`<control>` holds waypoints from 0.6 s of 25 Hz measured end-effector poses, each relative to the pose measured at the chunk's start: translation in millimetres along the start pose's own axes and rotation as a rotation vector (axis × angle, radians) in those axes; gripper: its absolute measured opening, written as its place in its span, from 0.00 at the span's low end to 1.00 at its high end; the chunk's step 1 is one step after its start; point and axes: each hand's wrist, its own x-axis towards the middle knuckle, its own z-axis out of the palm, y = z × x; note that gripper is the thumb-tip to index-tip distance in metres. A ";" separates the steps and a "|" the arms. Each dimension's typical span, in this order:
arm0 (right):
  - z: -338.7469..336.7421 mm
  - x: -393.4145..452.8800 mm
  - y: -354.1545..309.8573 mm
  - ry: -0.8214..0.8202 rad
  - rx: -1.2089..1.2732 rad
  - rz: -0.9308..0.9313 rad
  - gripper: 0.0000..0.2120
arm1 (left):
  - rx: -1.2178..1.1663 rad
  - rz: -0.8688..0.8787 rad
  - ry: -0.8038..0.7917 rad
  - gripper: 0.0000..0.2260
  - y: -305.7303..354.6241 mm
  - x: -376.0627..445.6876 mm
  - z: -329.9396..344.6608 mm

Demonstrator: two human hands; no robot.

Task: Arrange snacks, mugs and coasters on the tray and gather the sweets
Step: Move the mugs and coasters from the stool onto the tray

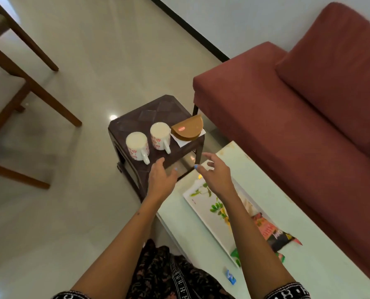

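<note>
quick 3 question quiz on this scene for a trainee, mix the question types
1. True or false: the two floral mugs already stand on the tray.
2. What do the mugs stand on? A) sofa B) dark stool C) floor
3. Is the left hand or right hand holding anything?

Key: 1. false, they are on the stool. 2. B. 3. Neither; both are open and empty, reaching toward the stool.
</note>
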 end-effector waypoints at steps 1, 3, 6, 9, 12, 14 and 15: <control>9.7 13.7 -7.8 -0.029 -0.031 -0.008 0.22 | 0.032 -0.010 0.003 0.27 -2.5 15.5 -10.1; 31.7 45.5 -23.8 -0.088 -0.104 -0.021 0.24 | 0.108 -0.006 0.033 0.28 -6.6 48.1 -31.5; 61.8 89.6 -43.1 -0.165 -0.235 -0.055 0.26 | 0.264 0.058 0.050 0.29 -9.5 88.6 -56.2; 91.5 131.6 -57.3 -0.225 -0.353 -0.114 0.28 | 0.529 0.095 0.001 0.34 -17.7 132.9 -70.3; 117.0 164.3 -63.9 -0.282 -0.516 -0.153 0.29 | 0.759 0.084 -0.140 0.39 -27.3 166.5 -76.1; 130.4 179.5 -66.0 -0.327 -0.626 -0.149 0.30 | 0.835 0.063 -0.224 0.41 -32.6 179.9 -76.7; 136.6 186.1 -66.2 -0.342 -0.679 -0.154 0.31 | 0.843 0.053 -0.258 0.41 -34.9 185.6 -77.2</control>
